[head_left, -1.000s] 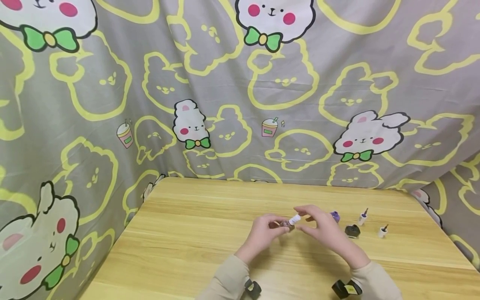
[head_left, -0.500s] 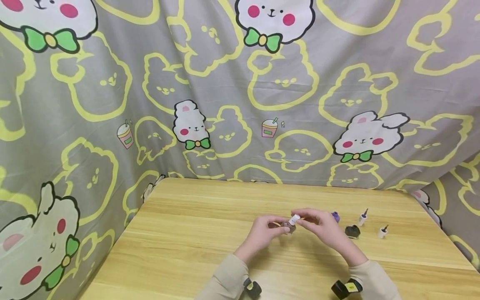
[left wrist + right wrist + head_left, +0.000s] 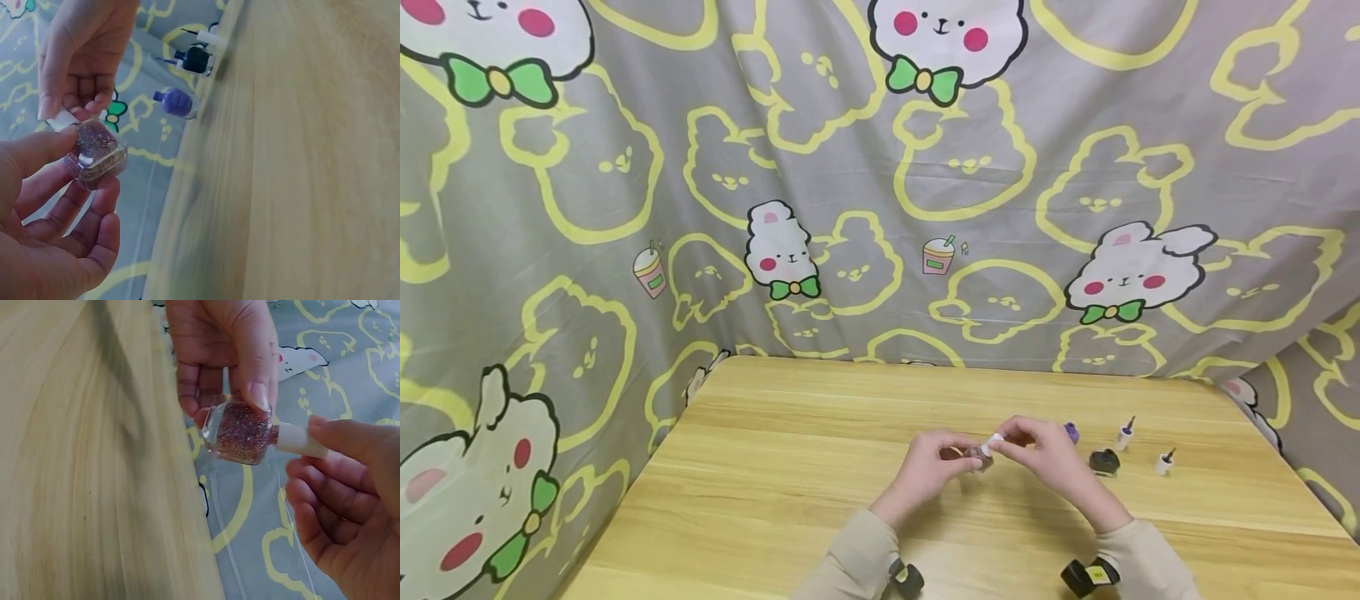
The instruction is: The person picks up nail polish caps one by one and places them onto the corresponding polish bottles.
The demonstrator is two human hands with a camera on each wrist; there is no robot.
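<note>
Hanging behind your table [image 3: 760, 500] is a grey cloth [image 3: 842, 179] patterned with yellow outlines and white rabbits. The wooden table spreads in front of you. Over it, your left hand [image 3: 931, 458] and your right hand [image 3: 1039, 443] face each other, both pinching. Your left thumb and fingers clamp the glittery bottle [image 3: 240, 436] by its body, tilted, neck towards your right hand. To the right, on the table, stand a dark bottle [image 3: 1105, 462] and, near it, a purple bottle [image 3: 1071, 433]. Your right thumb and fingers are together on the white cap [image 3: 295, 439] at the held bottle's neck, with a sliver of neck showing between cap and body. Two brush caps [image 3: 1125, 438] [image 3: 1164, 465] stand farther right, brushes up.
</note>
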